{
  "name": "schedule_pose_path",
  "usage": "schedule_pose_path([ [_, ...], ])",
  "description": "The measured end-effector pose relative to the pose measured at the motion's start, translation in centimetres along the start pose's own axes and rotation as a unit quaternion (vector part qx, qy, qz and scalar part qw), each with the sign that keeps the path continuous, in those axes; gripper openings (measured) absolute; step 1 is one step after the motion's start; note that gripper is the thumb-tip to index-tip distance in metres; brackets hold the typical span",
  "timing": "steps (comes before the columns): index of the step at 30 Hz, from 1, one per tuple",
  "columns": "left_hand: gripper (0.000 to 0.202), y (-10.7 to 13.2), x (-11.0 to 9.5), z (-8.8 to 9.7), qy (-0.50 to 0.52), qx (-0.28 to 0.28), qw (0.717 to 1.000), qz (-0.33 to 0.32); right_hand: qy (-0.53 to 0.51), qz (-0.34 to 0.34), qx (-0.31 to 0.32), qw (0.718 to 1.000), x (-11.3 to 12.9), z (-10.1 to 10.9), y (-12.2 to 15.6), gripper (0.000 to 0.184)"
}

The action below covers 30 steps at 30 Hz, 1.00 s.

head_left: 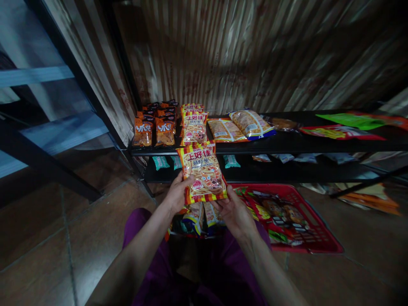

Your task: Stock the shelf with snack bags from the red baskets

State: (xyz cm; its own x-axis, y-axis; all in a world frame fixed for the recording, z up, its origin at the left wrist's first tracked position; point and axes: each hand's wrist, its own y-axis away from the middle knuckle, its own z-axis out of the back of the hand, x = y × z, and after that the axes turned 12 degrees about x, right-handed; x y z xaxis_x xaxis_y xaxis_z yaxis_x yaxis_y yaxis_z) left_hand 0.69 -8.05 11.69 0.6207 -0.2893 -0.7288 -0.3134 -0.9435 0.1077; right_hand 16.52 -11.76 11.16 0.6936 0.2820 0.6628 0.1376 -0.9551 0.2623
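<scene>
Two hands: left hand clamped on cracker bag, thumb on front; right hand gripping its 4 o'clock corner, some fingers hidden.
Bag: glossy, puffed pillow, striped ends, near view centre.
Shelf: flat black; front edge partly covered, bag's 12 o'clock.
Basket: perforated red plastic, 4 o'clock, left side hidden.
Packets: 6 o'clock, half covered.
Floor: tiled, stretches toward 8 o'clock.

Worn on the person's head, the single camera looks forward and down over the purple-clad knees, with the left hand and right hand close before it, facing the long front edge of the black shelf, its left front corner in view.
</scene>
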Motion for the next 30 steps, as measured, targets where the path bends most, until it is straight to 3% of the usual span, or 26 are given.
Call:
schedule_pose_path([
  [4, 0.049, 0.3, 0.0, 0.5, -0.005, 0.007, 1.0, 0.018, 0.025, 0.014, -0.034, 0.999, 0.2, 0.5, -0.1, 0.017],
  [11, 0.049, 0.4, 0.2, 1.4, -0.01, 0.036, 0.999, 0.014, 0.024, 0.025, -0.057, 0.998, 0.1, 0.4, 0.0, 0.024],
  [19, 0.049, 0.3, 1.0, 1.8, -0.001, -0.01, 1.0, 0.028, 0.045, 0.057, -0.056, 0.996, -0.6, 0.5, -0.1, 0.021],
  [23, 0.048, -0.4, 1.6, 1.7, -0.064, -0.042, 0.997, 0.001, 0.066, 0.068, -0.076, 0.993, -0.4, 0.2, -0.1, 0.027],
  [30, 0.063, -1.5, 2.8, 1.4, -0.17, -0.084, 0.981, -0.037, 0.095, 0.11, -0.106, 0.984, -0.5, 0.5, -0.2, 0.027],
])
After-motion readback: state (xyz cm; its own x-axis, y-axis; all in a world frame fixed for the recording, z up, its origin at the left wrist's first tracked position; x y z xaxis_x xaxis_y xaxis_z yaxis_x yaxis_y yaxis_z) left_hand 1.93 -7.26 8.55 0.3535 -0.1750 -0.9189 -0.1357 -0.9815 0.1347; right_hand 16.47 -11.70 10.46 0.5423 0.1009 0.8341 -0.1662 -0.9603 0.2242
